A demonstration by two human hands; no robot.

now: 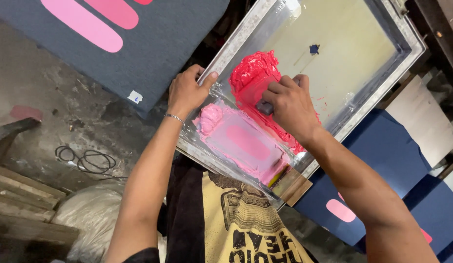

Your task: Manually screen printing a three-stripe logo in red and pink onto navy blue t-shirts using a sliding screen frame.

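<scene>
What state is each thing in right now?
Aluminium-framed printing screen: tilted, smeared with ink.
Bright red ink: piled thick on the mesh.
Pale pink ink: spread around an oblong stencil.
Left hand: gripping the frame edge.
Right hand: closed on a dark squeegee.

left hand point(187, 92) gripping metal screen frame point(236, 46), right hand point(289, 104) pressing squeegee point(264, 107) through red ink point(250, 73), pink ink point(221, 126) below

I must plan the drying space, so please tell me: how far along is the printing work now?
Done: a dark fabric at upper left and blue pieces at lower right already carry pink ovals. In hand: the left hand grips the screen frame, the right hand presses a squeegee into pink ink. How many pieces are left cannot be seen.
</scene>
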